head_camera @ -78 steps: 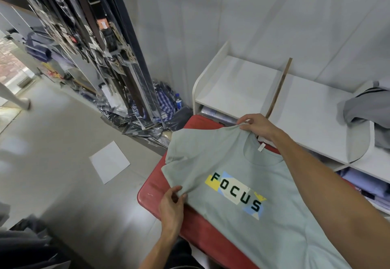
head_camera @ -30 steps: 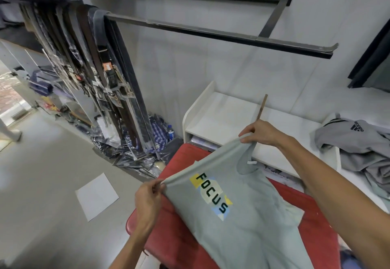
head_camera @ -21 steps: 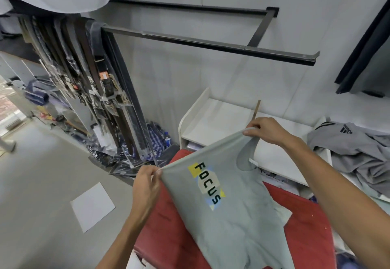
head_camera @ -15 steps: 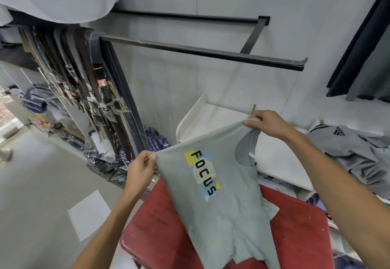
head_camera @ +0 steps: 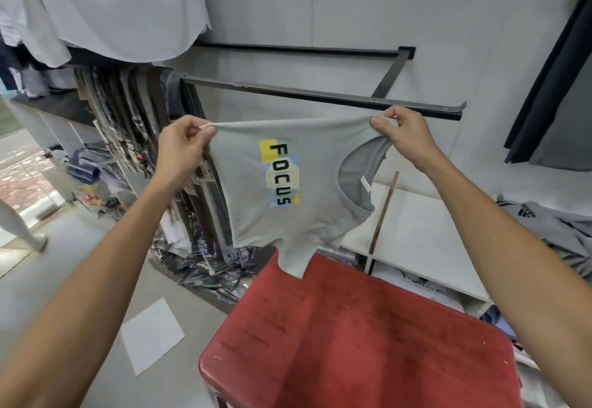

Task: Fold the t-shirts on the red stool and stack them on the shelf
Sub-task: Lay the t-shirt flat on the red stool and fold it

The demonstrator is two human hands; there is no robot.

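Note:
A pale green t-shirt (head_camera: pixel 320 183) with a "FOCUS" print hangs sideways in the air, stretched between both hands. My left hand (head_camera: pixel 182 148) pinches its upper edge on the left. My right hand (head_camera: pixel 403 135) grips the edge by the collar on the right. The shirt's lowest corner dangles just above the far edge of the red stool (head_camera: pixel 368 337), whose top is bare. The white shelf (head_camera: pixel 426 231) stands behind the stool, to the right.
A black metal rail (head_camera: pixel 320 95) juts from the wall behind the shirt. Belts (head_camera: pixel 141 125) hang at the left, packets lie on the floor below. A grey Adidas garment (head_camera: pixel 551 228) lies on the shelf at right. A wooden stick (head_camera: pixel 382 212) leans on the shelf.
Both hands have lifted the t-shirt off the stool and raised it to rail height, pulling it taut sideways. The stool top is now uncovered.

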